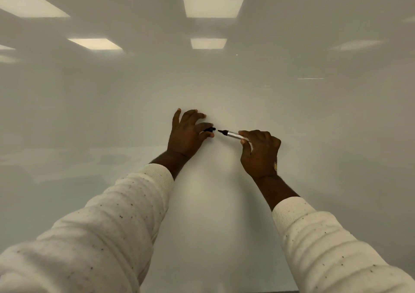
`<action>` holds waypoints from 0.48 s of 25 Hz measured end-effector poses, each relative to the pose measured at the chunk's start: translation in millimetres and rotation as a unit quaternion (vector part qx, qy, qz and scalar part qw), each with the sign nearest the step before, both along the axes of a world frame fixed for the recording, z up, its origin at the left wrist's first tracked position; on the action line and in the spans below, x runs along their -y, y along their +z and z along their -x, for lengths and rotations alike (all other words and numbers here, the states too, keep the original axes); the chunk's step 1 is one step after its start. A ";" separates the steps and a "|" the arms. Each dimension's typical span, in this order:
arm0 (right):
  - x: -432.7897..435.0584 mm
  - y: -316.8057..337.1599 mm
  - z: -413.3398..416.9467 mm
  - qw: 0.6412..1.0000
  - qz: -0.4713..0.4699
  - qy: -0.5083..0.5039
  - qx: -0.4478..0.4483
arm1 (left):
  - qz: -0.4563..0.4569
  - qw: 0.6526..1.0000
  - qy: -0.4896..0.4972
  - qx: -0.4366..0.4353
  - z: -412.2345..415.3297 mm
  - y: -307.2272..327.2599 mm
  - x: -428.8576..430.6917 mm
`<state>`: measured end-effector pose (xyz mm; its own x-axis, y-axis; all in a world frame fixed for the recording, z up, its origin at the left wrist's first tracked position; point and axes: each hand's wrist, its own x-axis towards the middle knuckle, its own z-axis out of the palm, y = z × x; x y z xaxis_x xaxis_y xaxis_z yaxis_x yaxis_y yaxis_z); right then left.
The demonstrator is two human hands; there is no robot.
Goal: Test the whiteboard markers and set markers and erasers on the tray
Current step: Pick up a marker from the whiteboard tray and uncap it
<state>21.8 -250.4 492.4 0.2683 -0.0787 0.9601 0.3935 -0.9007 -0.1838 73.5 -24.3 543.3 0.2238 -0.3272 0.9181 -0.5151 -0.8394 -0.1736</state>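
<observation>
Facing the whiteboard [224, 84], you wrap the fingers [267, 135] of your right hand [260, 155] round the uncapped marker [234, 135]; your left hand [186, 135] pinches its black cap [210, 129], just apart from the tip.

Office or classroom: glossy whiteboard [292, 135] with reflected square ceiling light panels [214, 0].

Both arms reach forward and upward, converging toward the centre. Left hand [187, 135]: back toward the viewer, thumb and forefinger pinching a black cap [210, 129], the remaining fingers [176, 118] spread and raised. Right hand [260, 155]: back toward the viewer, fingers curled round the barrel of a marker [235, 135], whose bare tip points left at the cap, a small gap between them. Cream speckled sleeves [101, 225] with ribbed cuffs cover both forearms; the wrists are bare.
</observation>
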 end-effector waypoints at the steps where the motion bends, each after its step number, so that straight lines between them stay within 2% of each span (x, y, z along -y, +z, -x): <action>1: -2.3 -2.0 -0.4 1.000 0.002 0.006 -0.005 | 0.003 1.000 0.001 -0.002 1.3 -3.3 -0.1; 12: -25.4 -25.6 -8.4 0.998 0.025 0.055 -0.037 | -0.033 0.998 0.032 -0.035 18.9 -40.7 -6.7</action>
